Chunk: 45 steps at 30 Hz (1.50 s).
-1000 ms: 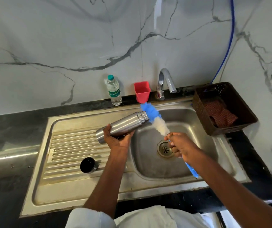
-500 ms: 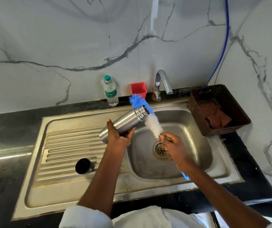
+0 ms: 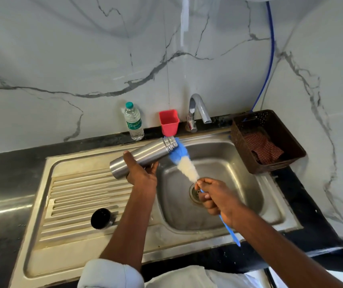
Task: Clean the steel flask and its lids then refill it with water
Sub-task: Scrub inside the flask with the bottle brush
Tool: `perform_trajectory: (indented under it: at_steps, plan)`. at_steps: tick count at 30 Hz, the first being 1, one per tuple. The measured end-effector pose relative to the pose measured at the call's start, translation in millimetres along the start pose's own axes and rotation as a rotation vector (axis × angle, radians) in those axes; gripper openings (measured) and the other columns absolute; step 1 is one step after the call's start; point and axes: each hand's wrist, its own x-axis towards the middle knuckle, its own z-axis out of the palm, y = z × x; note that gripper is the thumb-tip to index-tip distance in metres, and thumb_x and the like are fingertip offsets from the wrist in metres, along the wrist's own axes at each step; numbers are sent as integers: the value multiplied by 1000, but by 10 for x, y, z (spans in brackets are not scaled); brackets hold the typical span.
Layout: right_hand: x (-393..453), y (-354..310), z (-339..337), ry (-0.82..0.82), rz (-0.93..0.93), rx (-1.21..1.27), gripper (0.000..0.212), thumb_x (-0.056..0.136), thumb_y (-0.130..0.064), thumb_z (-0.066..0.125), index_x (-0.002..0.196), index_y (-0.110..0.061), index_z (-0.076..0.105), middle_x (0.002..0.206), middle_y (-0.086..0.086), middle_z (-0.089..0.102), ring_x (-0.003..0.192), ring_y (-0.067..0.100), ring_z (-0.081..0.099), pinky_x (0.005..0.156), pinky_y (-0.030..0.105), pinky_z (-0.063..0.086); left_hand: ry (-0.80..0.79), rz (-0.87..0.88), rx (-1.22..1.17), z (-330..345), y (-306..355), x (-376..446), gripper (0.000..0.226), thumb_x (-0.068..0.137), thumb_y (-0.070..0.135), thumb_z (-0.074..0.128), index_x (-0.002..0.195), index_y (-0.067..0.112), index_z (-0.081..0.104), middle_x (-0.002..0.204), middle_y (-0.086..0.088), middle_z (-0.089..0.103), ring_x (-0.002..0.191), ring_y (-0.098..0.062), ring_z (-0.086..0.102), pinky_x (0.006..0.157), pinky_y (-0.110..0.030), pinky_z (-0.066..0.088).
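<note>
The brushed-steel cylindrical flask [image 3: 143, 156] is held over the left rim of the stainless sink basin [image 3: 270, 196], its long axis tilted, base near-left, open threaded mouth far-right. Left hand [image 3: 142, 175] grips it from below, near the base. Right hand [image 3: 214, 196] clenches the blue handle of the blue-and-white bristle bottle brush [image 3: 184, 163], whose blue tip touches the mouth. The brush axis runs from the near-right hand up to the far-left, not in line with the flask; judged: entry needs the two axes aligned. Black round lid [image 3: 101, 218] rests on the drainboard, well apart.
</note>
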Motion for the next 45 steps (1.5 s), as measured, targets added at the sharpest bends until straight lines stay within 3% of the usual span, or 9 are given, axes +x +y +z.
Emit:
perform_trajectory:
  at_steps: [6, 14, 24, 29, 33, 36, 39, 43, 45]
  plan:
    - [78, -262, 113, -93, 225, 283, 27, 104, -11, 35, 82, -13, 50, 51, -6, 30, 34, 2, 19, 28, 13, 15, -45, 46, 40, -90, -103, -31, 67, 82, 42, 87, 132, 19, 49, 124, -12, 71, 106, -32, 74, 88, -59, 61]
    - [74, -472, 77, -182, 514, 650, 31, 105, -8, 34, 83, -3, 55, 50, -2, 38, 27, 5, 29, 24, 15, 18, -362, 57, 179, -200, -88, -113, 47, 92, 16, 76, 133, 23, 56, 131, -10, 71, 118, -30, 71, 99, -56, 57]
    - [-115, -147, 175, 104, -39, 51, 25, 108, -14, 37, 89, -13, 53, 54, -3, 37, 35, 3, 23, 34, 13, 16, -205, -231, 158, -31, 12, -155, 64, 84, 38, 83, 133, 9, 55, 118, -17, 71, 103, -36, 71, 85, -59, 61]
    - [170, 130, -75, 392, -478, -561, 22, 100, -21, 51, 82, -25, 63, 72, -6, 65, 61, 16, 61, 62, 42, 53, -92, -401, 218, 63, 137, -208, 78, 75, 52, 87, 130, 7, 56, 117, -19, 72, 103, -39, 73, 80, -56, 62]
    - [11, 302, -254, 463, -517, -742, 18, 103, -23, 51, 92, -29, 64, 73, -14, 63, 69, 13, 62, 68, 39, 52, -31, -386, 260, 43, 232, -187, 83, 72, 51, 90, 133, 8, 55, 115, -20, 74, 100, -40, 74, 61, -57, 63]
    - [145, 208, -144, 474, -558, -732, 17, 100, -31, 46, 91, -34, 60, 70, -11, 61, 66, 15, 60, 65, 39, 51, -22, -385, 280, 5, 150, -250, 79, 75, 51, 88, 134, 9, 55, 117, -19, 73, 103, -39, 73, 66, -55, 64]
    - [137, 199, -7, 457, -583, -678, 20, 102, -17, 48, 88, -25, 60, 68, -7, 60, 61, 11, 56, 59, 34, 45, -16, -393, 231, -21, 136, -231, 80, 74, 55, 86, 132, 8, 58, 112, -18, 74, 96, -37, 74, 54, -51, 63]
    - [-60, 407, -122, 391, -556, -669, 25, 103, -17, 53, 84, -31, 60, 77, -11, 67, 68, 1, 62, 60, 20, 45, -10, -323, 148, -45, 284, -112, 79, 75, 54, 86, 132, 8, 55, 114, -19, 74, 100, -38, 74, 64, -53, 64]
    - [12, 360, -75, 380, -533, -621, 23, 102, -16, 54, 83, -24, 62, 77, -5, 68, 68, 11, 64, 61, 31, 50, -3, -320, 152, -97, 262, -120, 81, 75, 54, 87, 134, 9, 54, 117, -19, 74, 103, -38, 74, 63, -53, 65]
